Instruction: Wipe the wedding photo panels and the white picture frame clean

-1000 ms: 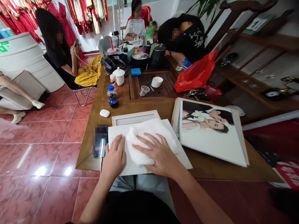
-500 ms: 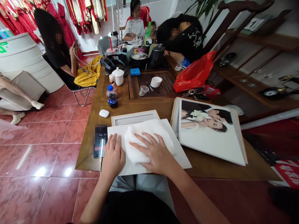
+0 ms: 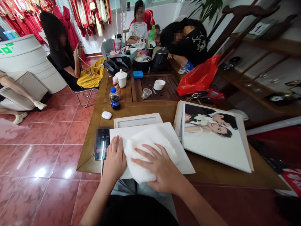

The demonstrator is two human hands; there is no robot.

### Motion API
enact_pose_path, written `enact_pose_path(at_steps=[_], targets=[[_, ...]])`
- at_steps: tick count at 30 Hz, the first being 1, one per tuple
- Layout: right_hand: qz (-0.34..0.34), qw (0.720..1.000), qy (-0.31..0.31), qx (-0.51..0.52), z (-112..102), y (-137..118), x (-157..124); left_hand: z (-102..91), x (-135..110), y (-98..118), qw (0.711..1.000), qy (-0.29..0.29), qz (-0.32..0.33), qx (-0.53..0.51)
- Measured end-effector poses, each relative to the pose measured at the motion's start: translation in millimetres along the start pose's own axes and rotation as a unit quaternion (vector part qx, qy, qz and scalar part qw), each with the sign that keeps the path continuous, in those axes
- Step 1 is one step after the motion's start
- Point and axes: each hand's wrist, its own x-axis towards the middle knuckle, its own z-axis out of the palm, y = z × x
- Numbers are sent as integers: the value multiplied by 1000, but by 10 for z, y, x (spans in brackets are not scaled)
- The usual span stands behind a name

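Note:
A white board (image 3: 178, 153) lies at the near edge of the wooden table (image 3: 94, 125). On it rests a fluffy white cloth (image 3: 145, 144). My right hand (image 3: 160, 164) lies flat on the cloth, fingers spread, near the board's front edge. My left hand (image 3: 115, 160) presses flat on the board's left part, fingers together and straight, next to a phone (image 3: 102, 142) with a lit screen. Behind the board lies a pale picture frame (image 3: 137, 120).
A large printed photo panel (image 3: 213, 138) lies to the right. Farther back are a cola bottle (image 3: 115, 99), white earbud case (image 3: 106, 115), lidded cup (image 3: 122, 78), white bowl (image 3: 159, 84), kettle (image 3: 160, 58) and red bag (image 3: 199, 77). Several people sit around the far end.
My right hand has slid the cloth toward me, to the board's front edge. My left hand has stayed in place on the board.

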Motion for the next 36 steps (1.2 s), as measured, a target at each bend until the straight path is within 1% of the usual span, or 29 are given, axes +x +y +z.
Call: enact_pose_path(at_steps=[3,6,8,14,16,19,22,28,33,36], targets=[[-25,1000,-10,0,43,-19,-149,-11,-3,7,1000,-6,-5,-2],[-22,1000,6,-14,61,0,-136,-14,1,10,1000,-9,-5,-4],[1,999,23,-28,50,25,-31,-10,5,9,1000,-6,-3,-3],[84,993,60,-57,-19,101,414,15,4,-19,1000,9,15,10],[102,990,69,-65,-29,123,504,20,-2,-30,1000,9,23,15],[122,987,82,-72,-36,171,551,26,-9,-37,1000,11,23,18],[135,984,90,-79,-46,243,512,32,-12,-34,999,16,22,17],[154,976,121,-100,-85,455,321,31,-5,-20,1000,15,13,14],[198,961,153,-121,-131,693,160,19,0,-2,1000,10,7,6],[208,955,168,-131,-124,779,74,14,5,11,1000,15,6,7]])
